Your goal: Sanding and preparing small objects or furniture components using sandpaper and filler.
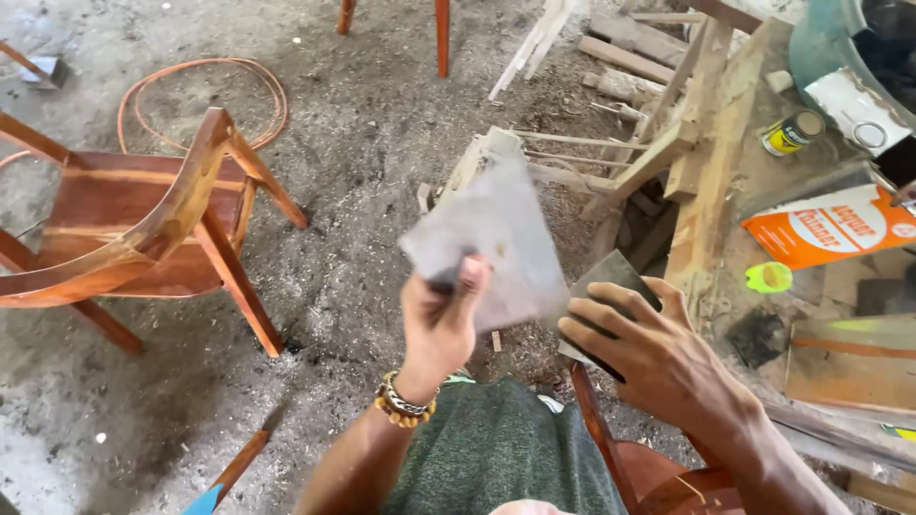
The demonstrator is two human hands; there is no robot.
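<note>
Lap: the person's knees, in grey-green cloth (501,453), fill the bottom middle of the view, with a curved reddish-brown chair part (658,482) rising beside them at the lower right.
Left hand: the left hand (441,324) is raised above the lap, fingers and thumb pinched on the lower edge of a grey sheet of sandpaper (501,238); a beaded bracelet (403,405) circles the wrist.
Sandpaper sheet: it stands up from the left hand, blurred, its far corner over the dusty floor (363,124).
Right hand: the right hand (639,348) lies just right of the left one, fingers spread and closed over a dark folded piece of sandpaper (611,277), which touches the lower right edge of the grey sheet.
Workbench: a rough wooden bench (849,372) runs along the right edge; near its front edge sit a dark lump (759,336) and a bright green lid (769,278), farther back an orange packet (830,229), then a small yellow tin (792,133) near the far corner.
Floor, left: a finished reddish wooden chair (143,224) lies tipped on the left side of the floor, well apart from both hands.
Floor, middle: pale bare-wood frame pieces (572,162) lean against the bench's left edge beyond the sheet.
Floor, far: an orange hose coil (205,100) lies behind the chair, and two red chair legs (442,33) stand at the top edge.
</note>
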